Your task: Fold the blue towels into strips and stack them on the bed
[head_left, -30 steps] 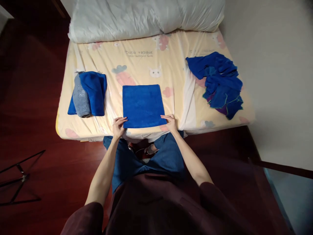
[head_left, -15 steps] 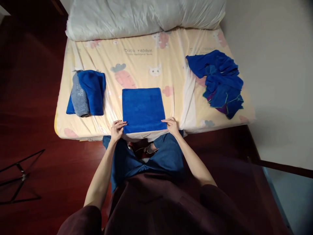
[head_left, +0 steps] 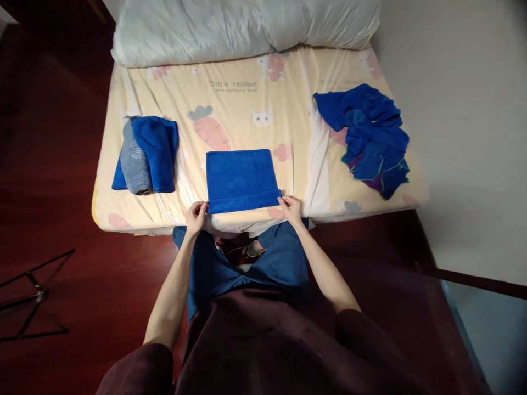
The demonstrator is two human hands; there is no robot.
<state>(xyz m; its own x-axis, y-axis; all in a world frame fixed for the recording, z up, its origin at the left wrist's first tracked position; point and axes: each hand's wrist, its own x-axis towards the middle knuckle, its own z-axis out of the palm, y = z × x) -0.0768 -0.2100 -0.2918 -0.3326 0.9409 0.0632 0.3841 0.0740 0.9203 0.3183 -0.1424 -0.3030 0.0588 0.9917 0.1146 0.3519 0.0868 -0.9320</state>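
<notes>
A blue towel [head_left: 242,174] lies flat on the bed in front of me, its near edge turned up into a narrow folded strip. My left hand [head_left: 195,215] pinches the near left corner of the strip between thumb and fingers. At the near right corner, my right hand [head_left: 291,210] has its fingers closed on the towel's edge. The cloth between the two hands looks straight and smooth.
On the bed [head_left: 164,90] to the left sit rolled or folded blue and grey towels [head_left: 150,156]. A crumpled heap of blue cloths [head_left: 366,131] is at the right. A white quilt [head_left: 242,27] lies across the back. A black stand [head_left: 39,296] is on the floor.
The towel's near edge has been folded up and away from me, making a strip along the front. Both hands have closed at its corners, and the towel is shorter front to back.
</notes>
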